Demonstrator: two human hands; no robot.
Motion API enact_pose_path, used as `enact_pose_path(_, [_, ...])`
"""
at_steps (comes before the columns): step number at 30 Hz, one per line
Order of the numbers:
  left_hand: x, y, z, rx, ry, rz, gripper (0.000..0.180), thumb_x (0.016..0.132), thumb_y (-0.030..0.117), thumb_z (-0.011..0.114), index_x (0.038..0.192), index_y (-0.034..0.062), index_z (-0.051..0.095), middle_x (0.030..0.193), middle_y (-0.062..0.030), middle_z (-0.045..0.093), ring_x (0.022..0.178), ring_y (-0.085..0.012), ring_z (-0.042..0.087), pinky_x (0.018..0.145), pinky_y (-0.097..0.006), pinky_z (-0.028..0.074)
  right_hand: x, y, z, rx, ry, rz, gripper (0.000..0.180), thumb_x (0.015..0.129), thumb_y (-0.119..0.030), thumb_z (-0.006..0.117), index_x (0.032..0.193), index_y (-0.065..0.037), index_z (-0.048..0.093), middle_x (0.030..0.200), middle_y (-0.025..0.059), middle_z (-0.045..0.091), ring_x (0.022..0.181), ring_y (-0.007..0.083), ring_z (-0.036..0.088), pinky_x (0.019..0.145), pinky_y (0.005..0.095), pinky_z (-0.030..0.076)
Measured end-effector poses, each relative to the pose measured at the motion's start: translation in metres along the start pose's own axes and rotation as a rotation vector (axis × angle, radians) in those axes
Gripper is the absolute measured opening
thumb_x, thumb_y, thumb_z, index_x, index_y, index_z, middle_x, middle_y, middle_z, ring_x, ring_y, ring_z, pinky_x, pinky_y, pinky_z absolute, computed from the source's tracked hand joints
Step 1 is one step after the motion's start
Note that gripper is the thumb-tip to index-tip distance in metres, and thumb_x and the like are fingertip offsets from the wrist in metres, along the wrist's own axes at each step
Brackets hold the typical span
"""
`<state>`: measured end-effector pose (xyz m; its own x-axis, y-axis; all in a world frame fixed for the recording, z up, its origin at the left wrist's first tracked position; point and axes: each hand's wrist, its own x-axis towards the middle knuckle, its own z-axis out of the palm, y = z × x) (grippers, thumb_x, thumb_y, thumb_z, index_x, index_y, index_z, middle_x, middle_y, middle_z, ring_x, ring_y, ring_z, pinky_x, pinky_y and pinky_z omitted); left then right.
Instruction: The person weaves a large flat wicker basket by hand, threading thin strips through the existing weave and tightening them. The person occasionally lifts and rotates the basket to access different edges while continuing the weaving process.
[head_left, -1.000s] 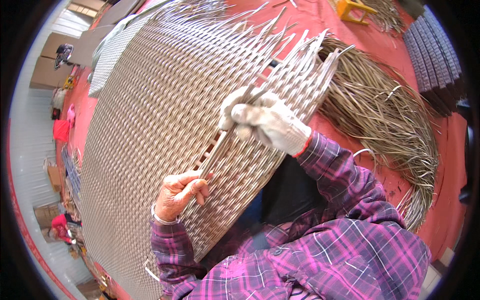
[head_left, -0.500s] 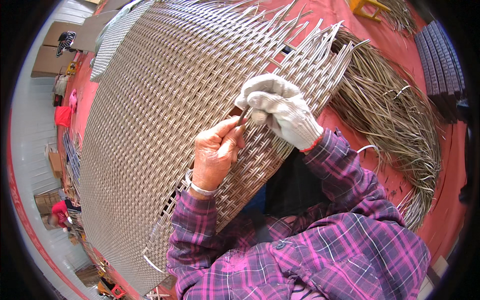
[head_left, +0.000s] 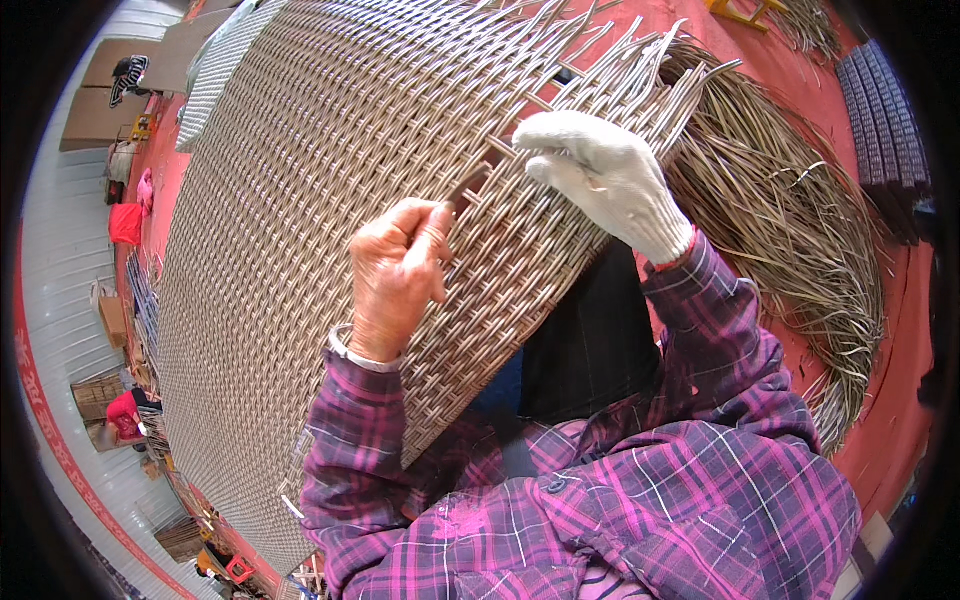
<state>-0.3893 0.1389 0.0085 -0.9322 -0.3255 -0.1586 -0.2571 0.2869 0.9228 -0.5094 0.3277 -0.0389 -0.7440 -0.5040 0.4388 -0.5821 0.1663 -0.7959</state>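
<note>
A large panel of woven tan wicker [head_left: 300, 220] spreads out before me, with loose strand ends along its far right edge. My bare left hand [head_left: 393, 270] is closed above it, pinching a short flat brown wicker strand [head_left: 468, 186] between thumb and index finger. The strand points away and to the right, over a gap in the weave. My right hand [head_left: 610, 180], in a white knitted glove, hovers near the panel's right side. Its thumb and fingers are apart, and I see nothing between them. A light band circles my left wrist.
Right of the panel, a thick bundle of loose wicker strands [head_left: 790, 210] lies on the red floor covering [head_left: 905, 330]. Stacked dark woven pieces [head_left: 880, 120] stand beyond it. A yellow stool [head_left: 745, 12] is at the far right. Another person in red [head_left: 125, 415] is at the far left.
My left hand has moved left and slightly away, carrying the strand. The gloved right hand has let go of the strand, shifted right and away, and opened.
</note>
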Motion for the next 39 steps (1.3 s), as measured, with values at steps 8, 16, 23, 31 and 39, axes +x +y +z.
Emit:
enact_pose_path(8, [0.036, 0.009, -0.020, 0.516, -0.160, 0.092, 0.016, 0.078, 0.014, 0.067, 0.073, -0.0014, 0.066, 0.064, -0.0161, 0.062, 0.059, -0.0261, 0.063, 0.058, -0.037, 0.049, 0.016, 0.014, 0.023, -0.557, -0.165, -0.366, 0.030, 0.073, -0.034, 0.076, 0.092, -0.013, 0.070, 0.118, 0.0042, 0.060, 0.109, 0.0249, 0.057, 0.085, 0.0412, 0.050])
enact_pose_path(16, [0.046, 0.016, -0.019, 0.689, -0.342, 0.152, 0.020, 0.082, 0.015, 0.064, 0.071, -0.0007, 0.064, 0.055, -0.0031, 0.054, 0.052, -0.0094, 0.050, 0.050, -0.030, 0.041, 0.015, 0.009, 0.029, -0.521, -0.266, -0.316, 0.042, 0.070, -0.044, 0.077, 0.082, -0.004, 0.069, 0.115, 0.0088, 0.060, 0.109, 0.0279, 0.056, 0.086, 0.0422, 0.049])
enact_pose_path(23, [0.053, 0.021, -0.009, 0.631, -0.433, -0.163, 0.019, 0.082, 0.015, 0.062, 0.069, 0.0006, 0.065, 0.055, -0.0010, 0.056, 0.047, -0.0073, 0.050, 0.044, -0.026, 0.039, 0.008, 0.016, 0.032, -0.589, -0.285, -0.316, 0.050, 0.078, -0.053, 0.067, 0.087, -0.005, 0.073, 0.134, 0.0107, 0.053, 0.123, 0.0301, 0.047, 0.098, 0.0467, 0.041])
enact_pose_path(31, [0.038, 0.022, -0.005, 0.168, -0.340, -0.540, 0.014, 0.082, 0.008, 0.061, 0.069, 0.0030, 0.062, 0.057, -0.0015, 0.058, 0.040, -0.0044, 0.045, 0.035, -0.019, 0.030, 0.010, 0.016, 0.032, -0.556, -0.271, -0.313, 0.046, 0.078, -0.052, 0.067, 0.084, -0.007, 0.074, 0.131, 0.0076, 0.057, 0.120, 0.0281, 0.050, 0.095, 0.0451, 0.044])
enact_pose_path(39, [0.040, 0.025, -0.010, 0.010, -0.248, -0.615, 0.009, 0.087, 0.009, 0.061, 0.079, 0.0033, 0.062, 0.062, -0.0013, 0.057, 0.042, -0.0039, 0.043, 0.036, -0.018, 0.029, 0.011, 0.016, 0.030, -0.405, -0.249, -0.275, 0.041, 0.077, -0.048, 0.068, 0.085, -0.008, 0.074, 0.131, 0.0060, 0.058, 0.122, 0.0260, 0.051, 0.098, 0.0421, 0.044])
